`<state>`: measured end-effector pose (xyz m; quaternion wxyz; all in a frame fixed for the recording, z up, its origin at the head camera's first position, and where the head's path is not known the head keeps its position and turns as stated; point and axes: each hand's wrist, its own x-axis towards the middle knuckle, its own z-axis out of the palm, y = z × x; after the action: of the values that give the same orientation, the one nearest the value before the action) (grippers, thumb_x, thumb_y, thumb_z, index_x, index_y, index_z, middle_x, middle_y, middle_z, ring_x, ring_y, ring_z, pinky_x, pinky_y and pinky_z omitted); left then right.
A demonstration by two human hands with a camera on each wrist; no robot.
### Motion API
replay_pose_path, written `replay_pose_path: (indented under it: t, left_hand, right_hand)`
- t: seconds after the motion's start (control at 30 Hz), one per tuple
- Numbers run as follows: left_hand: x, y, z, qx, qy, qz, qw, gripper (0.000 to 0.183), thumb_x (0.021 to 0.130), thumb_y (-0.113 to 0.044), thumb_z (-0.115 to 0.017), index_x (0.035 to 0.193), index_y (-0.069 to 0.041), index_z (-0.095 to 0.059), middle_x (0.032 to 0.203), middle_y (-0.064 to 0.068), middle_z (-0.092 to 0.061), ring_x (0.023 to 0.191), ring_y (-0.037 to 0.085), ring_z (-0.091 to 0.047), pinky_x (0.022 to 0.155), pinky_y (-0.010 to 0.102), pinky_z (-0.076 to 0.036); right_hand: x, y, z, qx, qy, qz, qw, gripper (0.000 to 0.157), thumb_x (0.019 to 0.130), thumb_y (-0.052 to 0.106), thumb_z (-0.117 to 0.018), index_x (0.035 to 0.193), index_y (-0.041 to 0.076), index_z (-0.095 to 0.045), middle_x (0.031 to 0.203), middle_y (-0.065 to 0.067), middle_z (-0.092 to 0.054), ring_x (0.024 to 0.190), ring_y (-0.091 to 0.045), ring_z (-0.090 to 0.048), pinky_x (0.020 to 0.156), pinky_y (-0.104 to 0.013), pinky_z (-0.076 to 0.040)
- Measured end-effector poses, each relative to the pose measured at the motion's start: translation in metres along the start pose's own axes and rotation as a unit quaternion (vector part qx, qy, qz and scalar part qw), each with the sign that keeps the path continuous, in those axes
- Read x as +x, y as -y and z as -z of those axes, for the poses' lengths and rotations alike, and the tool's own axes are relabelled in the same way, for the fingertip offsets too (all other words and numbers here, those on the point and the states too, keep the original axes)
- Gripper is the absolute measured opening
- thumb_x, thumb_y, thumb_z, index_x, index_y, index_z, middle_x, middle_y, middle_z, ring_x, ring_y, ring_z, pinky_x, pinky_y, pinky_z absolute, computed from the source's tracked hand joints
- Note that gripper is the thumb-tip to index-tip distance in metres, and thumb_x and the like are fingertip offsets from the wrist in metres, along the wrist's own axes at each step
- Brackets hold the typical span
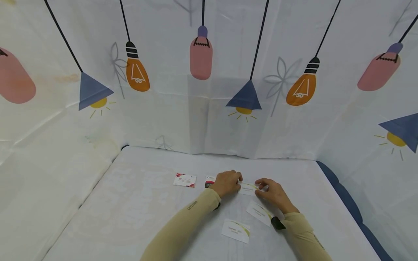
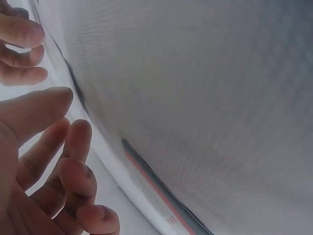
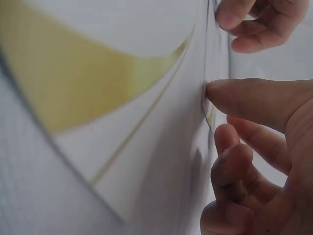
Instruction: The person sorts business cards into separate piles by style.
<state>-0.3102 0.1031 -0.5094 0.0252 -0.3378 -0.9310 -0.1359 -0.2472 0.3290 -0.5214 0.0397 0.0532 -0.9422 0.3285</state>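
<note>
A white business card (image 1: 247, 189) with a green-yellow curve lies on the white table between the two hands. The left hand (image 1: 226, 183) is at its left end, fingers loosely bent, with nothing visible between thumb and fingers in the left wrist view. At the card's right end is the right hand (image 1: 273, 194); in the right wrist view its thumb (image 3: 244, 100) touches the card edge and the other fingers are loosely bent. Nearer the person lie two matching cards, one tilted (image 1: 259, 213) beside the right wrist and one (image 1: 236, 231) further left.
A white card with red flowers (image 1: 184, 180) lies to the left. Beside it, a red, black and white card (image 1: 209, 181) is partly hidden by the left hand. A white cloth printed with hanging lamps (image 1: 222, 123) rises behind the table.
</note>
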Motion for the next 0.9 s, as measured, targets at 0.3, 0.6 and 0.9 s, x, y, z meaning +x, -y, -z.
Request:
replay_pose_path:
  t: [0.3, 0.6, 0.9]
  left_hand:
    - [0.000, 0.004, 0.001, -0.052, -0.001, 0.003, 0.9987, 0.020, 0.091, -0.030, -0.075, 0.110, -0.023, -0.071, 0.089, -0.012, -0.062, 0.077, 0.004, -0.056, 0.068, 0.024, -0.046]
    - [-0.006, 0.006, 0.008, -0.163, 0.016, -0.015, 0.9863, 0.022, 0.091, -0.029, -0.076, 0.110, -0.020, -0.072, 0.087, -0.016, -0.065, 0.080, 0.002, -0.057, 0.071, 0.023, -0.045]
    - [-0.011, 0.007, 0.011, -0.227, 0.049, -0.053, 0.9712, 0.027, 0.094, -0.030, -0.072, 0.117, -0.017, -0.071, 0.092, -0.017, -0.064, 0.089, 0.006, -0.060, 0.079, 0.022, -0.044]
  right_hand:
    - [-0.001, 0.008, 0.006, -0.005, -0.006, -0.008, 1.000, 0.030, 0.088, 0.017, -0.078, 0.116, 0.010, -0.070, 0.095, 0.001, -0.067, 0.077, -0.013, -0.061, 0.072, -0.037, -0.049]
    - [-0.008, 0.015, 0.013, 0.009, 0.004, -0.015, 1.000, 0.033, 0.089, 0.025, -0.078, 0.119, 0.013, -0.070, 0.098, 0.001, -0.068, 0.075, -0.015, -0.059, 0.068, -0.034, -0.048]
    - [-0.026, 0.024, 0.020, 0.016, 0.016, -0.001, 1.000, 0.037, 0.090, 0.030, -0.078, 0.120, 0.011, -0.069, 0.098, 0.000, -0.069, 0.067, -0.014, -0.056, 0.062, -0.029, -0.047]
